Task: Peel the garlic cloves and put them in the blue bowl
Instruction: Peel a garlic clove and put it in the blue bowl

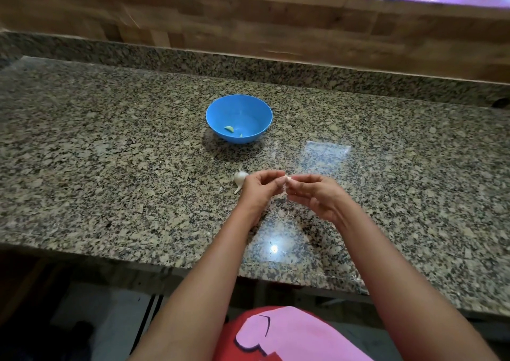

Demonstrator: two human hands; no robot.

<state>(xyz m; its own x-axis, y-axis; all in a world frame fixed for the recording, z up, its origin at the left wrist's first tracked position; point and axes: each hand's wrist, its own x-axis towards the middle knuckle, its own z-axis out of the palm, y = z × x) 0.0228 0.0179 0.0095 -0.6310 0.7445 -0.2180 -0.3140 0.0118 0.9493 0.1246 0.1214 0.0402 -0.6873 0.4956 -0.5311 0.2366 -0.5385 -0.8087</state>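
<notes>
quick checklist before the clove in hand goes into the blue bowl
1. Clove held: ok, pinched between left hand and right hand.
2. Clove fully peeled: cannot tell, fingers cover most of it.
3. Blue bowl upright and open: ok.
4. Room in bowl: ok, only a peeled clove and a small bit lie inside.
5. Path to bowl: ok, bare counter between hands and bowl.
6. Garlic bulb out of the way: ok, lying on the counter beside the left hand.
</notes>
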